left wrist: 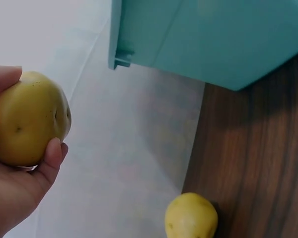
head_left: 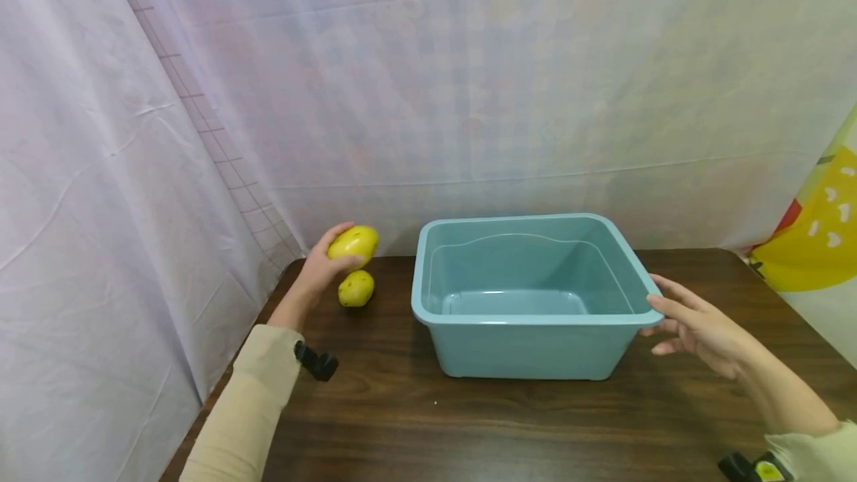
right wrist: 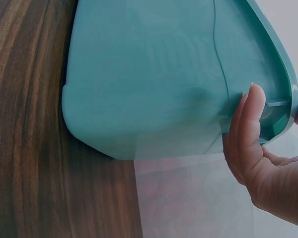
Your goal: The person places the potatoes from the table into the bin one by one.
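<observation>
The left hand (head_left: 323,266) has its fingers and thumb wrapped around a yellow piece (head_left: 355,244); a firm but gentle grasp suits its smooth, rounded skin. In the head view, the second yellow piece (head_left: 356,289) lies on the table (head_left: 375,422) near it, at six o'clock. The tub (head_left: 529,352) stands at four o'clock from the held piece. At the tub's own three o'clock, the right hand (head_left: 699,333) pinches the rim; light pressure should keep it steady without tipping.

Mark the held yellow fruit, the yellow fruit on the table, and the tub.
Held yellow fruit (head_left: 356,243), head view, middle of skin.
Other yellow fruit (head_left: 356,289), head view, middle of skin.
Tub (head_left: 525,352), head view, front wall.
</observation>
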